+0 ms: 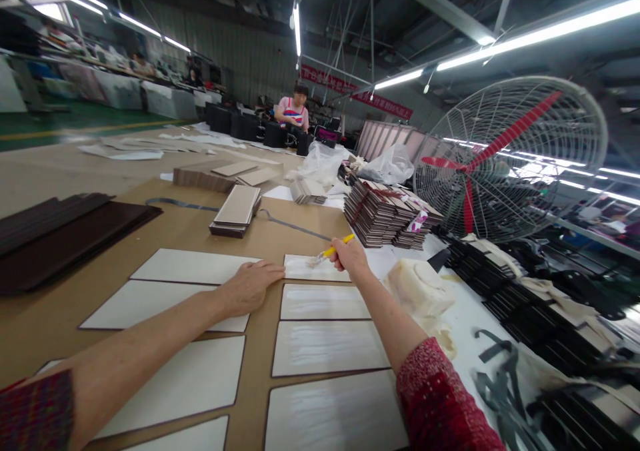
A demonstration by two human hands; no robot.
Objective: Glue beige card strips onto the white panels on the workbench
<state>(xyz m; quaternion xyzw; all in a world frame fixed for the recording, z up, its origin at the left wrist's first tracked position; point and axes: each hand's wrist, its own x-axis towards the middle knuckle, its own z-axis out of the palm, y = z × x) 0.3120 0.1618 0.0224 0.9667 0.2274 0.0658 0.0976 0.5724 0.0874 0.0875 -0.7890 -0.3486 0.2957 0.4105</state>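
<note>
My right hand [350,254] is closed around the yellow handle of a paintbrush [330,251]. Its bristles touch the far white panel [300,269] in the right column, where wet-looking streaks show. Closer to me, more panels [325,348] in that column carry glossy streaks. My left hand [250,284] lies flat with fingers stretched out, its fingertips at the left edge of the far right panel. Under and around my left arm lies another column of white panels [195,371], without visible streaks.
Stacked dark boards [65,238] lie at left, a small panel stack [235,211] ahead. Bundled boards [385,211], a cream container [417,288] and grey straps [505,384] are at right. A large fan [505,151] stands behind; a person [293,111] works across the table.
</note>
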